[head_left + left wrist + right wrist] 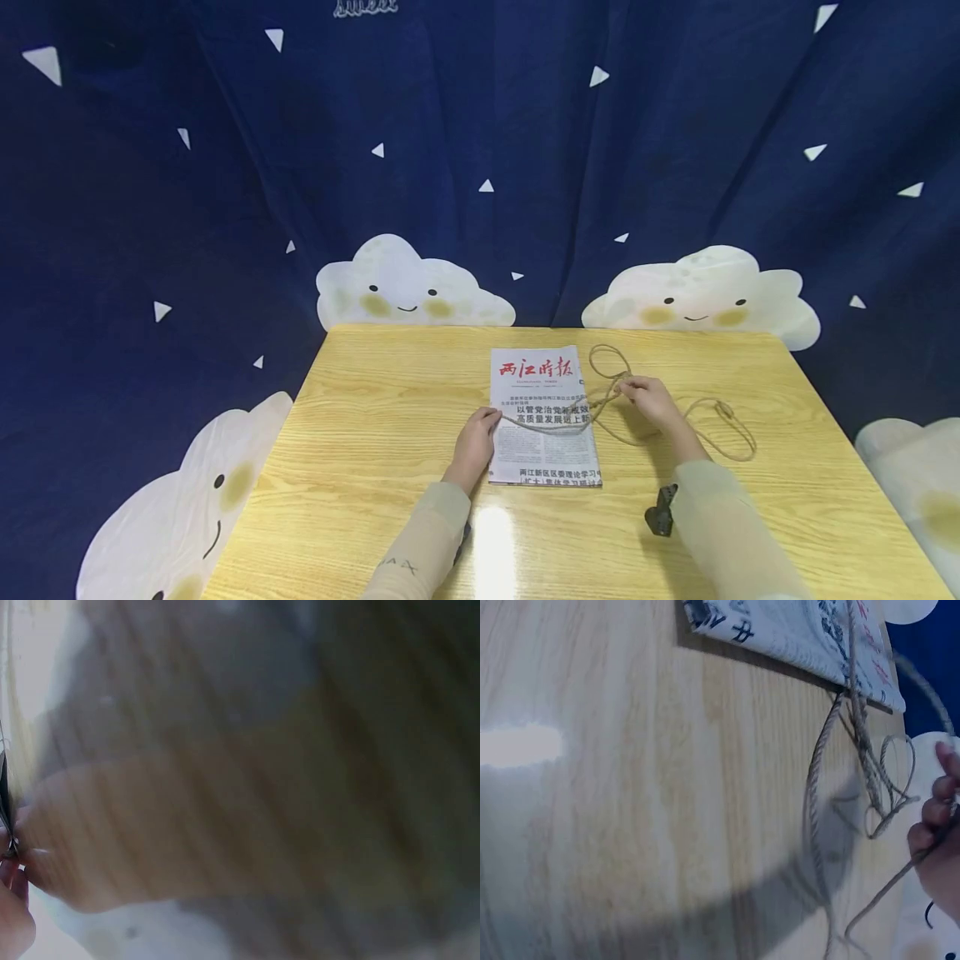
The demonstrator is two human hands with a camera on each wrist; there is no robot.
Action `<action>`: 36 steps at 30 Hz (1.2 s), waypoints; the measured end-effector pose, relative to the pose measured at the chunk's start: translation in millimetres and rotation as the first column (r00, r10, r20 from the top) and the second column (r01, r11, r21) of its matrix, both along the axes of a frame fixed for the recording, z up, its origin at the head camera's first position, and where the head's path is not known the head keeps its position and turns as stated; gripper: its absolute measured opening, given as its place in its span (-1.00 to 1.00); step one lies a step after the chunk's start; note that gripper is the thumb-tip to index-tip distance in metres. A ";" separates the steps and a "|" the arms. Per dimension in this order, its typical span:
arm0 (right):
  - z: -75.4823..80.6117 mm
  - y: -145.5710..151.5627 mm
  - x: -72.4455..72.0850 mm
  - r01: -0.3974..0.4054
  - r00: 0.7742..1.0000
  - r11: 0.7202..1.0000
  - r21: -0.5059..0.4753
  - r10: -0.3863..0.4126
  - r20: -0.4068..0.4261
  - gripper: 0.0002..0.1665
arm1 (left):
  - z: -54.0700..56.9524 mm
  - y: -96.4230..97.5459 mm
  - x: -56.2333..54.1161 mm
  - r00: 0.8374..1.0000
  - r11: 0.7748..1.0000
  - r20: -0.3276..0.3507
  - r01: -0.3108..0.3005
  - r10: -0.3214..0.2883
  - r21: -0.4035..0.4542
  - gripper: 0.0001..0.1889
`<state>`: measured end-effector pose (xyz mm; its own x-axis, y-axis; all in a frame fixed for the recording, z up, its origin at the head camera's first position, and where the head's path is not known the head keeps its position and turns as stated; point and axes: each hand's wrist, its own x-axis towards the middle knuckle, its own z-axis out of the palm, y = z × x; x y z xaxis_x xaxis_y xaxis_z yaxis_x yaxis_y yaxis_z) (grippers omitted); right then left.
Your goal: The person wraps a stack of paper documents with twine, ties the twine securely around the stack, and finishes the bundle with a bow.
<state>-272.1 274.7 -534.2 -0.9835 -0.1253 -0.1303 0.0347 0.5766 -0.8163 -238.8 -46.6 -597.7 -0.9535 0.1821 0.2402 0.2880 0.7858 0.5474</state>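
Note:
A folded newspaper [543,454] with a red title lies on the wooden table, its printed front up. Across its middle runs a thin tan rope [551,432]. My left hand [474,442] pinches the rope's end at the paper's left edge. Past the right edge, my right hand [651,400] grips the rope; in the right wrist view the curled fingers [939,806] close round a strand. Loops of rope stand out beyond that hand, and a bunched part hangs by the newspaper [795,656]. The left wrist view is mostly blurred, with the fingertips [22,825] at its left edge.
The wooden table [360,417] reaches back to a dark blue curtain [465,125] with white clouds and triangles. More rope [738,433] loops on the table to the right. A black device [662,510] sits at the right wrist.

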 end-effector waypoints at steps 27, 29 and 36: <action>-34.8 -83.0 9.9 -0.339 0.811 0.850 0.403 0.481 -0.333 -0.79 | -2.7 2.3 -0.9 1.000 1.000 -0.011 -0.017 0.017 0.004 -0.73; -36.9 -82.6 11.6 -0.309 0.838 0.892 0.329 0.419 -0.349 -0.76 | -2.4 2.0 -0.9 1.000 1.000 -0.011 -0.010 0.011 0.003 -0.73; -25.1 -50.9 7.8 0.115 0.912 0.972 0.207 -0.020 -0.411 -0.69 | 1.2 -0.6 2.1 1.000 1.000 0.028 0.001 -0.001 0.030 -0.70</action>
